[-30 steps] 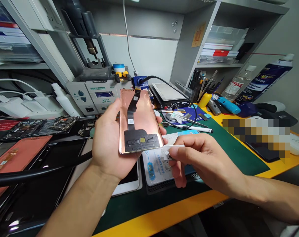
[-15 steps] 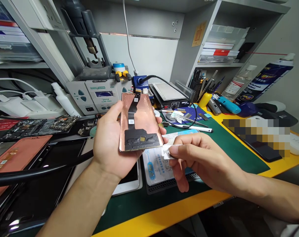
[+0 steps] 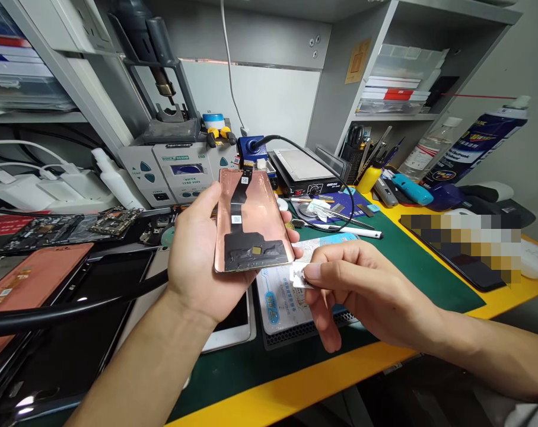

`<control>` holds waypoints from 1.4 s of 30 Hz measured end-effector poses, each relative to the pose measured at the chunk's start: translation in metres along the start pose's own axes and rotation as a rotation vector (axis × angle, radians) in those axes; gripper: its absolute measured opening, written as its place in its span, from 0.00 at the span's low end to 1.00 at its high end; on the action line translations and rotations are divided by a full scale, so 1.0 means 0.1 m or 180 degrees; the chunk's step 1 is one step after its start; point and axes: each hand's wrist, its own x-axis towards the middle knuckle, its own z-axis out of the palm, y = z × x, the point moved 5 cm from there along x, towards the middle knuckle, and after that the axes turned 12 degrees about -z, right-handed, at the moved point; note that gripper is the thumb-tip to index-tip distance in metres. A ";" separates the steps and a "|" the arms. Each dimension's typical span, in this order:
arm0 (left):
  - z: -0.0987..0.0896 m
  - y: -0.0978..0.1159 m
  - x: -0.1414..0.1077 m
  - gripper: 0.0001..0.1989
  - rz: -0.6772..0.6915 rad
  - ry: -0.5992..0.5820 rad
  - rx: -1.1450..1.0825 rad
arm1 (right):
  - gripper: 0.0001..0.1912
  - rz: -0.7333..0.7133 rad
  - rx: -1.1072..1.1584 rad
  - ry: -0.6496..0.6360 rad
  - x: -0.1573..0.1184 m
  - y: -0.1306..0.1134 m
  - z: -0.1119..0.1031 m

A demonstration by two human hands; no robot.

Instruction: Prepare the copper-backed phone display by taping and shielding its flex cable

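Note:
Wrapped round its side edges, my left hand holds a phone screen with its copper-coloured back facing me. A black ribbon cable runs down that back to a dark taped patch along the lower edge. Just right of the screen's lower corner, my right hand pinches a small thin white piece with dark marks between thumb and forefinger. This piece and the screen appear apart. Below both hands lies a white and blue printed packet, partly covered by my right hand.
A hot-air station and a flat heating plate stand at the back. Several phone parts lie left, including another copper-backed screen. A thick black cable crosses there. A spray can and bottle stand right.
Very little differs. The lower fingers of my right hand have dropped slightly, while the white piece stays close to the same spot. My left hand and the phone screen hold still.

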 end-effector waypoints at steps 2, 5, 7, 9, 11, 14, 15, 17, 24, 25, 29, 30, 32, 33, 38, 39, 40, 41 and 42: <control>-0.01 0.00 0.00 0.21 0.0006 0.0032 -0.0017 | 0.18 0.0053 0.0071 -0.0036 0.00 0.01 0.01; -0.02 0.00 0.01 0.22 0.0029 0.0085 -0.0001 | 0.17 0.0080 0.0146 -0.0117 -0.01 0.01 0.03; -0.01 0.00 0.01 0.21 0.0091 0.0101 0.0006 | 0.16 0.0073 0.0175 -0.0158 -0.02 0.02 0.03; 0.01 0.01 0.00 0.21 0.0172 0.0062 -0.0055 | 0.17 0.0072 0.0170 -0.0164 -0.03 0.02 0.03; 0.04 0.01 -0.02 0.22 0.0223 -0.0046 -0.0180 | 0.18 0.0058 0.0131 -0.0153 -0.03 0.02 0.04; 0.09 -0.01 -0.05 0.28 0.0219 -0.0241 -0.0353 | 0.17 0.0033 -0.0008 -0.0160 -0.03 0.01 0.07; 0.09 -0.02 -0.06 0.29 0.0229 -0.0272 -0.0378 | 0.17 0.0042 -0.0056 -0.0179 -0.02 0.01 0.09; 0.09 -0.03 -0.08 0.30 0.0284 -0.0253 -0.0386 | 0.18 0.0107 -0.0131 -0.0236 -0.02 0.02 0.12; 0.14 -0.13 -0.07 0.33 0.0205 -0.0240 -0.0032 | 0.21 0.0422 -0.0101 -0.0595 -0.08 0.15 0.20; 0.15 -0.16 -0.06 0.34 0.0151 -0.0234 -0.0010 | 0.21 0.0468 -0.0094 -0.0643 -0.10 0.17 0.21; 0.18 -0.27 -0.05 0.40 -0.0052 -0.0030 0.0154 | 0.20 0.0639 0.0014 -0.0792 -0.12 0.19 0.25; 0.17 -0.27 -0.04 0.40 0.0000 0.0074 0.0194 | 0.19 0.0656 0.0075 -0.0829 -0.12 0.19 0.26; 0.15 -0.25 -0.05 0.39 0.0216 0.0323 0.0277 | 0.18 0.0684 0.0234 -0.0898 -0.10 0.19 0.27; 0.14 -0.24 -0.05 0.38 0.0334 0.0446 0.0313 | 0.18 0.0705 0.0341 -0.0954 -0.10 0.20 0.27; 0.11 -0.22 -0.05 0.34 0.0325 0.0548 0.0321 | 0.16 0.0863 0.0867 -0.1193 -0.08 0.28 0.29; 0.11 -0.22 -0.06 0.34 0.0315 0.0544 0.0276 | 0.15 0.0853 0.0933 -0.1212 -0.07 0.29 0.30; 0.10 -0.21 -0.06 0.34 0.0327 0.0559 0.0227 | 0.15 0.0837 0.0979 -0.1216 -0.07 0.29 0.30; 0.09 -0.21 -0.06 0.34 0.0347 0.0574 0.0187 | 0.15 0.0825 0.1017 -0.1214 -0.07 0.30 0.30; 0.09 -0.21 -0.06 0.34 0.0363 0.0578 0.0158 | 0.15 0.0818 0.1021 -0.1205 -0.06 0.30 0.30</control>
